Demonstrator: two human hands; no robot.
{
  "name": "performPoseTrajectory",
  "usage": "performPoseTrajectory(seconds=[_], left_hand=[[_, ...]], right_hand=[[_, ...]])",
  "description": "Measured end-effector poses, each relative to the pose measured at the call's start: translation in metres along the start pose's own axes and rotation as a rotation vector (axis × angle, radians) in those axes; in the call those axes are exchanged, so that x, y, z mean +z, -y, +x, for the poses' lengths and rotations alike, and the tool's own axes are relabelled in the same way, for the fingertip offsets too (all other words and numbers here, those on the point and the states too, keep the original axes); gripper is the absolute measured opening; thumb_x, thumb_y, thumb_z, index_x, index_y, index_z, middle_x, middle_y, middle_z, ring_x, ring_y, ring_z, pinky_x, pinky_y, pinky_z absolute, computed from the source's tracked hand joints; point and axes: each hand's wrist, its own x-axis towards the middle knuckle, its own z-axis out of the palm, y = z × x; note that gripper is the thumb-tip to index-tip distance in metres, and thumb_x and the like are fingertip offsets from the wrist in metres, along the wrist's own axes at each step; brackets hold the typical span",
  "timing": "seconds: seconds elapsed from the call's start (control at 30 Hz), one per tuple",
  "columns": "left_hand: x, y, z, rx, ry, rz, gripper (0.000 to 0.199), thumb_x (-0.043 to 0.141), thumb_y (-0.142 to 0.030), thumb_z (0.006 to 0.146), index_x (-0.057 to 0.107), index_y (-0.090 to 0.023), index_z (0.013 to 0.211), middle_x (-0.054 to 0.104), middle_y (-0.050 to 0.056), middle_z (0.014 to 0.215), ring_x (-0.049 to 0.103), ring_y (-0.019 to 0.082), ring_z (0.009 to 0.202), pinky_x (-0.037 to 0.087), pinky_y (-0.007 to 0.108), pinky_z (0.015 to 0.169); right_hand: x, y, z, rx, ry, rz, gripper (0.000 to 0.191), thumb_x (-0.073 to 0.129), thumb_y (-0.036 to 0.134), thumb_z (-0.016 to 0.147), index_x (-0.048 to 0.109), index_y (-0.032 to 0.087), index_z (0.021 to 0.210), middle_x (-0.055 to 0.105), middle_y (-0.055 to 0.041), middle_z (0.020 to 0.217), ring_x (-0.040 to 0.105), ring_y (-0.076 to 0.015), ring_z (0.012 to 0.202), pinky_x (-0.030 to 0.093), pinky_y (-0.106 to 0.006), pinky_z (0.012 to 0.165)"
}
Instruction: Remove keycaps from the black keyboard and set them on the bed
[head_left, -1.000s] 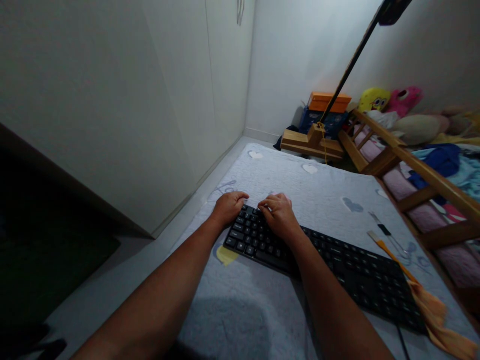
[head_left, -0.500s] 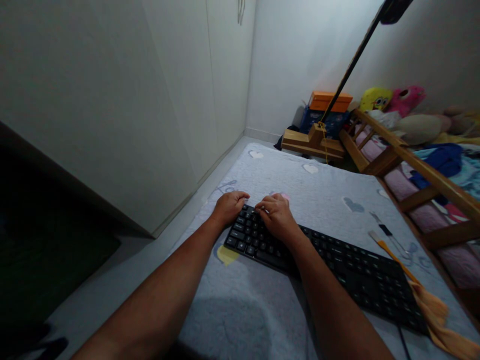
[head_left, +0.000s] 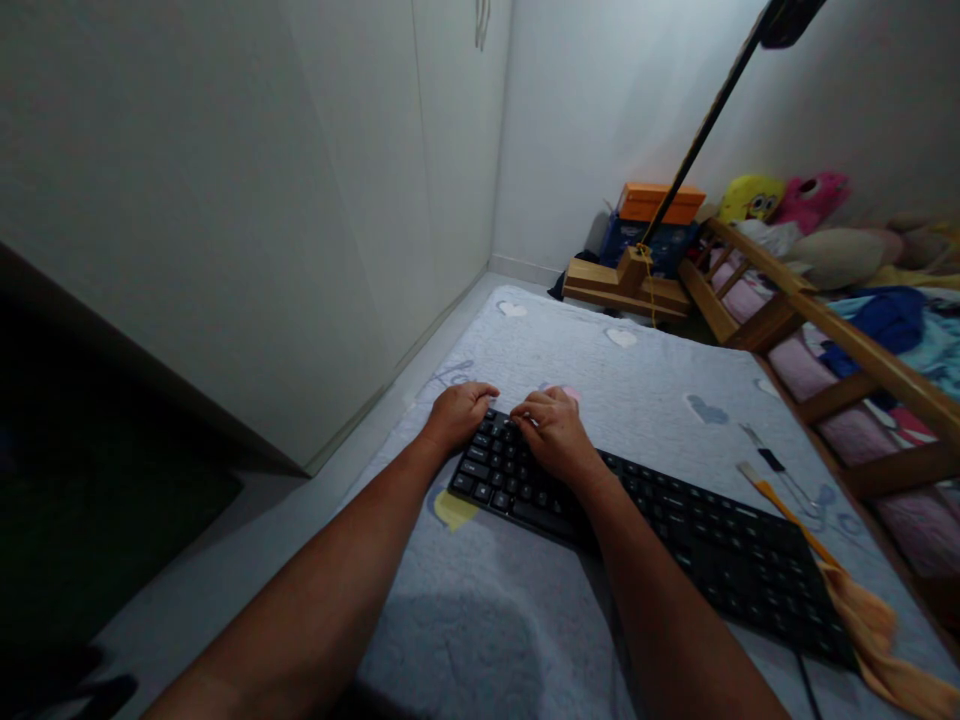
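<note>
A black keyboard (head_left: 720,560) lies slanted on a pale blue cloth (head_left: 555,340) patterned with hearts. At its upper left corner, my left hand (head_left: 459,415) is closed round the edge, thumb and fingers near the far side. My right hand (head_left: 553,425) rests over the keys beside it, its fingers pinched together near the top row; whatever lies between the fingertips is too small to make out. My right forearm crosses above the middle of the keyboard and hides part of the keys.
Right of the keyboard lie an orange-handled brush (head_left: 787,515), a thin metal tool (head_left: 772,462) and an orange cloth (head_left: 874,620). A wooden bed rail (head_left: 840,330) runs along the right. White cabinet doors (head_left: 300,200) stand left; a wooden stand (head_left: 630,280) is beyond the cloth.
</note>
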Motion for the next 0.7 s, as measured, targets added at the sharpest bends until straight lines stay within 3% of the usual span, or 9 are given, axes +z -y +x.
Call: performPoseTrajectory(seconds=[0.47, 0.7], left_hand=[[-0.0022, -0.0026, -0.0010, -0.001, 0.006, -0.008, 0.035, 0.043, -0.023, 0.085, 0.072, -0.018, 0.104, 0.073, 0.005, 0.110, 0.065, 0.018, 0.105, 0.046, 0.030, 0.098], [-0.0030, -0.0041, -0.0011, -0.003, 0.005, -0.007, 0.035, 0.042, -0.023, 0.086, 0.072, -0.018, 0.103, 0.073, 0.005, 0.110, 0.065, 0.018, 0.105, 0.045, 0.029, 0.098]], right_hand=[[-0.0092, -0.0062, -0.0034, -0.002, -0.004, -0.017, 0.018, 0.056, 0.017, 0.086, 0.070, 0.020, 0.076, 0.070, -0.0035, 0.080, 0.053, -0.0196, 0.086, 0.031, -0.037, 0.087], [-0.0051, -0.0023, -0.0026, -0.015, 0.020, 0.012, 0.015, 0.058, 0.020, 0.089, 0.072, 0.021, 0.085, 0.070, -0.0035, 0.084, 0.052, -0.0195, 0.087, 0.032, -0.036, 0.087]])
